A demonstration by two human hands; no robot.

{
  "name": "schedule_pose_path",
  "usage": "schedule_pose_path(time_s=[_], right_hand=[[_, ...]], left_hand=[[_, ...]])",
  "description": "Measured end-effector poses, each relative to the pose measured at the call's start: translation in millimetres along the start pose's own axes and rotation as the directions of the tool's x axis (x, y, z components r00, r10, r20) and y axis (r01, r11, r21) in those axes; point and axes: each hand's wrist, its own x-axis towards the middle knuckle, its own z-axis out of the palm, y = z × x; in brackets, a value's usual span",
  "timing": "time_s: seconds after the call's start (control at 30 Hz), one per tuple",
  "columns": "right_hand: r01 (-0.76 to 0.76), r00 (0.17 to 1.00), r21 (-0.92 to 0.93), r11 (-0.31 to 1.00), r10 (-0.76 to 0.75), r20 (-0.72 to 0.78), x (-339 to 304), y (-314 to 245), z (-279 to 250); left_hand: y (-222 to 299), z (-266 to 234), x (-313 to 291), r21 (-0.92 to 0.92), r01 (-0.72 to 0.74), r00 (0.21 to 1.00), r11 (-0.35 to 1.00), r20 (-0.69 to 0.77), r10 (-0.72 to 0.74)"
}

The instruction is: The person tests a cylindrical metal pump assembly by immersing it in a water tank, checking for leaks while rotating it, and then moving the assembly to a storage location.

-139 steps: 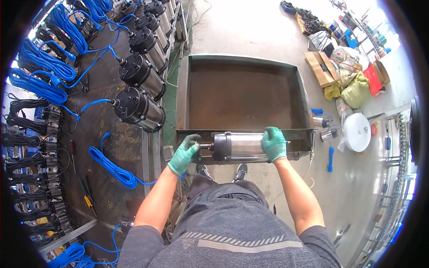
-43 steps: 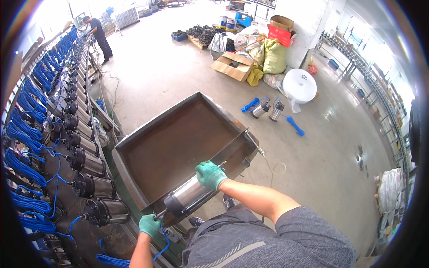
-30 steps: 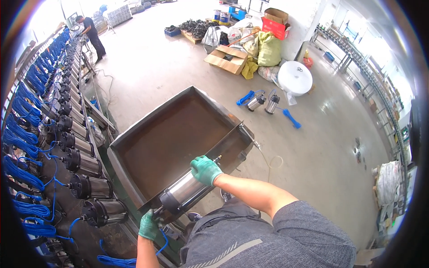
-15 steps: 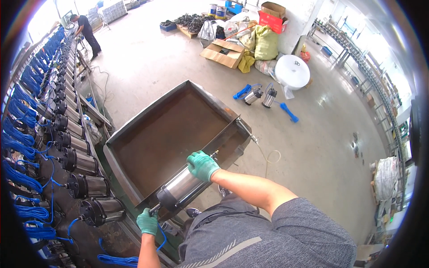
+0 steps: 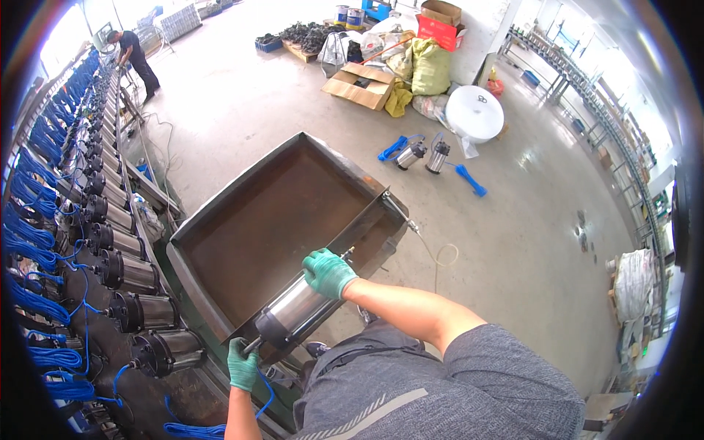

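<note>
A steel cylindrical submersible pump [image 5: 299,302] with a black end cap lies tilted across the near side of a dark rectangular metal tank [image 5: 196,290]. My right hand [image 5: 328,273], in a green glove, is curled over the pump's upper right end, close to a small brass fitting [image 5: 347,252]. At the lower left, my left hand [image 5: 243,364], gloved alike, closes around the short stem at the black cap. A blue cable [image 5: 268,396] hangs below that hand. The gloves hide the parts beneath them.
Rows of similar pumps [image 5: 132,271] with coiled blue cables line a bench at left. Two more pumps [image 5: 438,155] stand on the floor beyond the tank. A thin hose [image 5: 446,254] loops off the tank's right corner. Sacks [image 5: 433,67] and a carton [image 5: 359,84] lie farther back. A person [image 5: 136,59] works far left.
The view has shifted slightly, moving the background a little left. Both hands keep their places on the pump, which rests as before.
</note>
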Motion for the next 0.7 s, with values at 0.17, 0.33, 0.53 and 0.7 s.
schedule_pose_path(time_s=[0.17,0.33,0.53,0.7], right_hand=[[-0.017,0.999,-0.009,1.000,0.018,0.026,-4,2,-3],[-0.004,1.000,0.003,1.000,0.004,0.015,-2,4,1],[0.010,1.000,0.034,0.999,-0.010,-0.001,3,-4,1],[-0.009,1.000,0.008,1.000,0.009,0.006,-4,6,2]], left_hand=[[31,-13,13,0.237,0.158,0.959,0.959,0.195,-0.206],[42,-17,20,0.768,0.028,0.949,0.640,0.181,-0.259],[-57,-11,-6,0.570,0.160,0.983,0.806,-0.021,-0.181],[45,-20,17,-0.429,0.821,0.559,0.378,0.464,-0.688]])
